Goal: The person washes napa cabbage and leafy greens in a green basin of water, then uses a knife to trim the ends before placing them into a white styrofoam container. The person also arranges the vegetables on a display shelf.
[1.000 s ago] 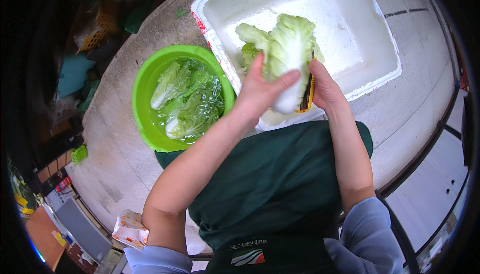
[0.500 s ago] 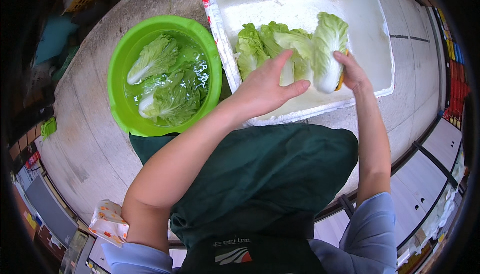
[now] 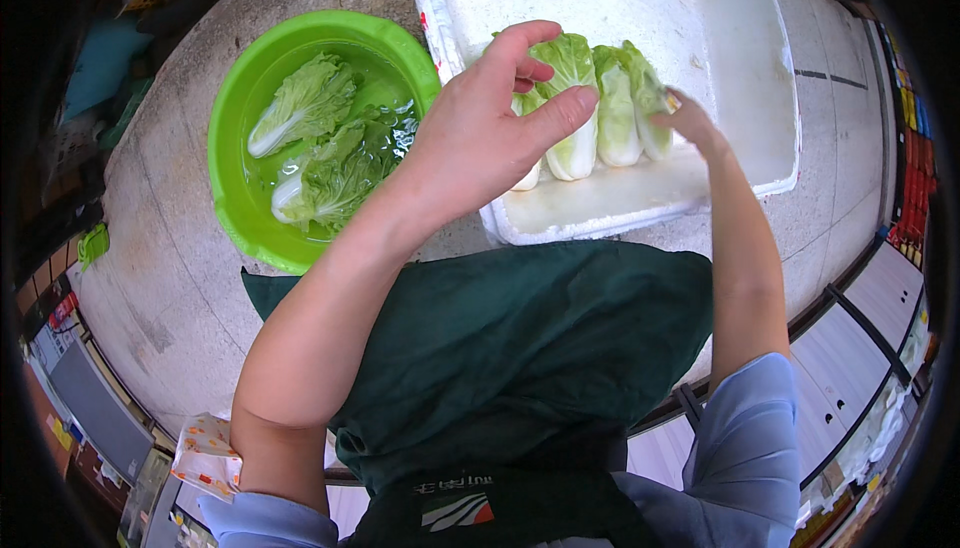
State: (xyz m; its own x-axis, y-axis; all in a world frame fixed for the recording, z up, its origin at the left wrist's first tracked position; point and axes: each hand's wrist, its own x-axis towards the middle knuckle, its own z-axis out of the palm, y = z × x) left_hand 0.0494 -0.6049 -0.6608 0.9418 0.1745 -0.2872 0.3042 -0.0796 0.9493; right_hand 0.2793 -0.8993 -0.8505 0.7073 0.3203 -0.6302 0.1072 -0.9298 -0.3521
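Several pale green napa cabbages stand side by side in a white foam box, white stem ends toward me. My right hand is at the rightmost cabbage, thumb against it and the other fingers mostly hidden; it is slightly blurred. A small orange-yellow patch shows by those fingers, too small to name. My left hand hovers over the box's left side with nothing in it, thumb apart and fingers loosely bent, covering part of the left cabbages.
Left of the box, a bright green basin of water holds two cabbages. Both containers rest on a concrete floor. A dark green apron covers my lap. Light cabinet doors stand at the right.
My right hand has brought its cabbage left and down against the others in the box. My left hand has risen and its fingers have bent more. The view has shifted slightly.
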